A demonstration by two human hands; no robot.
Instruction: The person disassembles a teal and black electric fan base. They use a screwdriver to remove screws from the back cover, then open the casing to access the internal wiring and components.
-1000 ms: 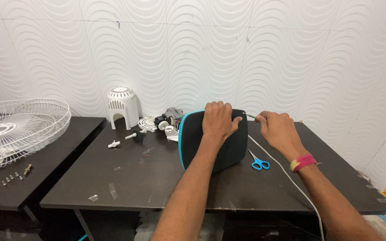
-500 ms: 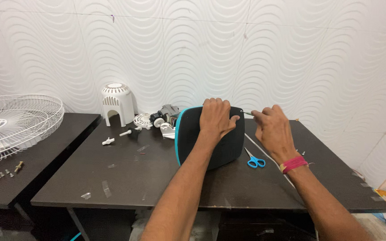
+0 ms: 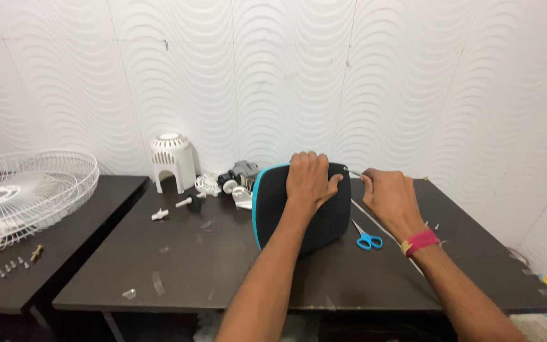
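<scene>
The black fan base with a teal edge (image 3: 299, 212) is stood on its edge near the middle of the dark table (image 3: 223, 266), and a thin white cord (image 3: 375, 218) is being drawn out at its top right corner. For this step to go well, the base should be kept pressed upright and steady from above while the cord is pulled in line with its exit, not sideways, so that it is neither kinked nor scraped on the rim.

The left hand (image 3: 309, 180) is laid over the top edge of the base, its fingers curled down over the far side and the thumb spread to the right: a closed, clamping hold. The right hand (image 3: 389, 197) is closed in a pinch on the cord just right of the base; the fingertips themselves are partly hidden.

1 pair of blue scissors (image 3: 367, 239) lies just right of the base, under the right forearm.
</scene>
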